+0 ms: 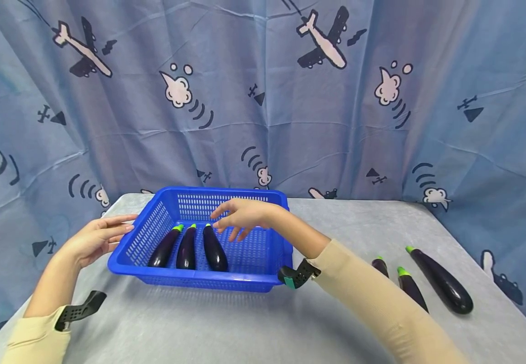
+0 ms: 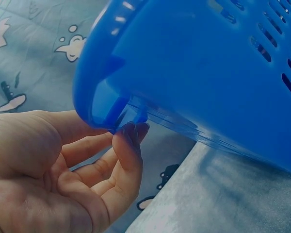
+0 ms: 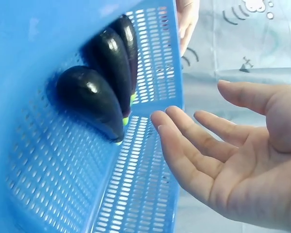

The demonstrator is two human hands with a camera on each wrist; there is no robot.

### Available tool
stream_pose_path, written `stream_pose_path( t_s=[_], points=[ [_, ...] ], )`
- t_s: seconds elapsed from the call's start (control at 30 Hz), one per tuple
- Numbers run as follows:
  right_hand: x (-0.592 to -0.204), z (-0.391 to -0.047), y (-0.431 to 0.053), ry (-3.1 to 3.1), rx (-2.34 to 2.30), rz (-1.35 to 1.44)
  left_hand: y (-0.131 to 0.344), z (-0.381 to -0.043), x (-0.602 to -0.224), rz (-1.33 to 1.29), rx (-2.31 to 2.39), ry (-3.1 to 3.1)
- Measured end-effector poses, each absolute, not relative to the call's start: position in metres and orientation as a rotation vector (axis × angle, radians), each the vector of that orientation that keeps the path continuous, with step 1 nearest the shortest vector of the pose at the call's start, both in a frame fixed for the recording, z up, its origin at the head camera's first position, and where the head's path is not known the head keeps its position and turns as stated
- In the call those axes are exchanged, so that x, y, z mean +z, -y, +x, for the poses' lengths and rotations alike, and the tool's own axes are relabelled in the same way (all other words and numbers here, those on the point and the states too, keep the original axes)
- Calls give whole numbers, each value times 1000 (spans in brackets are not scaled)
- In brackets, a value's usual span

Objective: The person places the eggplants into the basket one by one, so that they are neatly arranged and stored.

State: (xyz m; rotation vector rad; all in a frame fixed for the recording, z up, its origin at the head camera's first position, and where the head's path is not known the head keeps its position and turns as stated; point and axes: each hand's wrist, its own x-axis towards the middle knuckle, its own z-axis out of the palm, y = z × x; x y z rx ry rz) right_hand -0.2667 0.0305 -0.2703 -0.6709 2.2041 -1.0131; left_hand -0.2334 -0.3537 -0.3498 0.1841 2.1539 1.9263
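A blue plastic basket [image 1: 199, 277] with slotted walls stands on the table, holding three dark purple eggplants with green stem ends. One eggplant [image 1: 165, 247] lies at the left, another [image 1: 186, 247] beside it, and the third [image 1: 215, 250] nearer the middle. My left hand [image 1: 94, 240] is at the basket's left side; in the left wrist view its thumb and bent fingertips pinch the lower edge of the rim [image 2: 89, 92]. Above the basket floor hovers my right hand [image 1: 245, 216], palm down, its fingers loosely spread with nothing in them, just past the third eggplant's stem end.
On the table [image 1: 336, 222] to the right lie three more eggplants: a long one [image 1: 445, 283], a second [image 1: 412, 290] and a third [image 1: 380, 265], the latter two partly hidden by my right sleeve [image 1: 372, 298]. A blue patterned curtain [image 1: 263, 101] hangs behind the table.
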Motion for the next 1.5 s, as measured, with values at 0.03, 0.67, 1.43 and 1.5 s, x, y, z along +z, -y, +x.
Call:
stream_pose_path(
  t_s=[0.03, 0.67, 1.43, 1.5],
  points=[
    [-270, -265, -31, -2212, -1008, -693, 354, -233, -350, 185, 1923, -2159],
    [-280, -247, -60, -2327, -1215, -874, 354, -234, -350, 163, 1910, -2181],
    [-292, -215, -102, -2461, -1432, -961, 353, -234, -351, 159, 1923, -2174],
    [-293, -212, -107, -2474, -1427, -954, 353, -234, -352, 165, 1926, -2170]
  ],
)
